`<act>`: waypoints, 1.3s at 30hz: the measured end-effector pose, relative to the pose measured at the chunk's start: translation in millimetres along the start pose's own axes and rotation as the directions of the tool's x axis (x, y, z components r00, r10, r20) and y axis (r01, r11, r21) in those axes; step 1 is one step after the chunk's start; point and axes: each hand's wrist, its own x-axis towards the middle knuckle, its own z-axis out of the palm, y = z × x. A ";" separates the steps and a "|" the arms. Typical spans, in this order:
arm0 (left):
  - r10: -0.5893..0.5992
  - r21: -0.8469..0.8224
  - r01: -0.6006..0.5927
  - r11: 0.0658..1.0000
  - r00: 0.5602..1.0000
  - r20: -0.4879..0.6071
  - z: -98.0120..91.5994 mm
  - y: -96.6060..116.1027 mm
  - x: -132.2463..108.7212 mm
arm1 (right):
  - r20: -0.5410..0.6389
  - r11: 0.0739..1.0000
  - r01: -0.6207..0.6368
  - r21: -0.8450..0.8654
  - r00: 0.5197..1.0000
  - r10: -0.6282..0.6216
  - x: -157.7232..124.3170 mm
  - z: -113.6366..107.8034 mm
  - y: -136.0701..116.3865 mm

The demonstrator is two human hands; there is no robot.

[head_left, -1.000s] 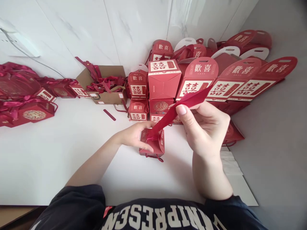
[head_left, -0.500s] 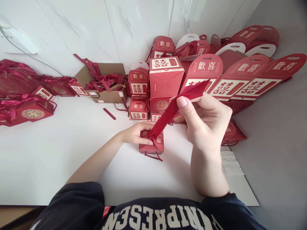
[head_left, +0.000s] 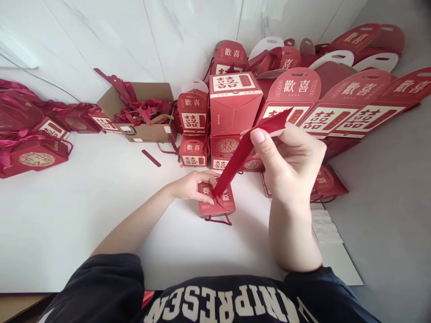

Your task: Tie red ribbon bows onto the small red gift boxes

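Observation:
A small red gift box (head_left: 218, 209) with a printed top lies on the white table in front of me. My left hand (head_left: 192, 186) grips its upper left side, thumb on the top and fingers curled at the back. From the middle of the box top, a wide red ribbon (head_left: 235, 162) runs taut up and to the right. My right hand (head_left: 292, 168) pinches the ribbon's upper part between thumb and fingers, its cut end sticking out beyond them. A twisted cord handle (head_left: 218, 220) hangs at the box's near side.
Behind stand stacked red boxes (head_left: 235, 110), with several open-topped ones (head_left: 289, 92) to the right. A cardboard box (head_left: 150, 133) of ribbons is at the back left. One loose strip (head_left: 151, 158) lies before it. Ribboned boxes (head_left: 38, 158) sit far left.
The gift box has shifted slightly to the right and turned a little, with my left hand still on it. The ribbon remains stretched in my right hand. The camera view has moved slightly.

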 end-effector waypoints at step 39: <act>0.128 0.080 -0.129 0.988 0.992 0.013 12.8 -11.1 14.2 | 0.365 0.895 -0.194 -0.403 0.862 0.351 -114.9 -16.0 54.7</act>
